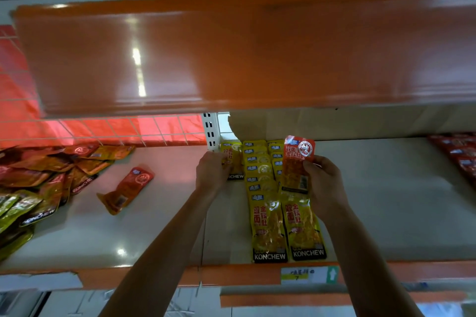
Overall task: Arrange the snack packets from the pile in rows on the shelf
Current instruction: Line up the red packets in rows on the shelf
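Note:
Yellow snack packets (268, 213) lie in overlapping rows on the white shelf (386, 201), running from the back to the front edge. My left hand (212, 172) grips a yellow packet (233, 159) at the back left of the rows, beside the white upright. My right hand (324, 183) holds a red packet (296, 162) upright above the right-hand row. A mixed pile of red, yellow and green packets (38, 183) lies at the far left of the shelf. One red packet (128, 188) lies alone between the pile and my left arm.
An orange shelf (244, 54) hangs overhead and hides the back of the bay. A wire grid with red backing (103, 128) stands behind the pile. More red packets (458, 154) lie at the far right. A price tag (309, 275) sits on the orange front edge.

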The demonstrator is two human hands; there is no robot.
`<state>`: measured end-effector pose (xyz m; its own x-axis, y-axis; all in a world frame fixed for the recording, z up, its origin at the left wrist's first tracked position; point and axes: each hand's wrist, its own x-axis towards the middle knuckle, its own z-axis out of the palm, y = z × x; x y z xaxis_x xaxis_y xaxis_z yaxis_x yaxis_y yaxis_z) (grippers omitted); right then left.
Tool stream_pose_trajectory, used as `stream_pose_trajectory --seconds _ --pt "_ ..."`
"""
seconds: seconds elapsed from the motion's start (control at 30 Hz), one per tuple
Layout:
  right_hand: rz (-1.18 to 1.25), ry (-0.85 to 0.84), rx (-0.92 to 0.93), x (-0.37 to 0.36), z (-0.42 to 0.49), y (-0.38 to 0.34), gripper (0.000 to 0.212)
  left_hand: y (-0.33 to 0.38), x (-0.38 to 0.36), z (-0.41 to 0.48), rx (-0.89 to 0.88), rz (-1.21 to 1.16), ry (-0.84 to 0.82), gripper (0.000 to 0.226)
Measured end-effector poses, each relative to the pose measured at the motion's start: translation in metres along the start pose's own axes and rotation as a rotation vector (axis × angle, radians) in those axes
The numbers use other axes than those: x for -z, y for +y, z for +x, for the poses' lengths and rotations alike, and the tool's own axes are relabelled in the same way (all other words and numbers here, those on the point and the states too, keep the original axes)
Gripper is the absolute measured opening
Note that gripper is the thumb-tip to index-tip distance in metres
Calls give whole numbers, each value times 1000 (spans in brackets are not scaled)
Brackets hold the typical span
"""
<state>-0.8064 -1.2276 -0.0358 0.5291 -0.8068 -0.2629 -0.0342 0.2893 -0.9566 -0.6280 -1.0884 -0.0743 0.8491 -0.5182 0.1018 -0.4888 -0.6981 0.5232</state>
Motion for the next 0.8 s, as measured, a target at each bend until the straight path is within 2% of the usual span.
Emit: stream_pose_trajectory --seconds 0.27,0.4,0.53,0.7,0.8 --pt "11 -47 15 3 -3 2 26 -1 -4 2 -43 78 10 26" --pt "-4 -62 49 8 -4 4 26 7 -3 -2 -92 79 131 23" --pt "12 -57 72 14 -5 3 28 40 1 -15 -211 -53 226 26" --pt "13 -29 92 32 1 -2 22 93 -11 -34 -373 -74 238 28" --pt "44 -17 115 55 6 -9 30 124 -29 -43 -411 -117 195 30"
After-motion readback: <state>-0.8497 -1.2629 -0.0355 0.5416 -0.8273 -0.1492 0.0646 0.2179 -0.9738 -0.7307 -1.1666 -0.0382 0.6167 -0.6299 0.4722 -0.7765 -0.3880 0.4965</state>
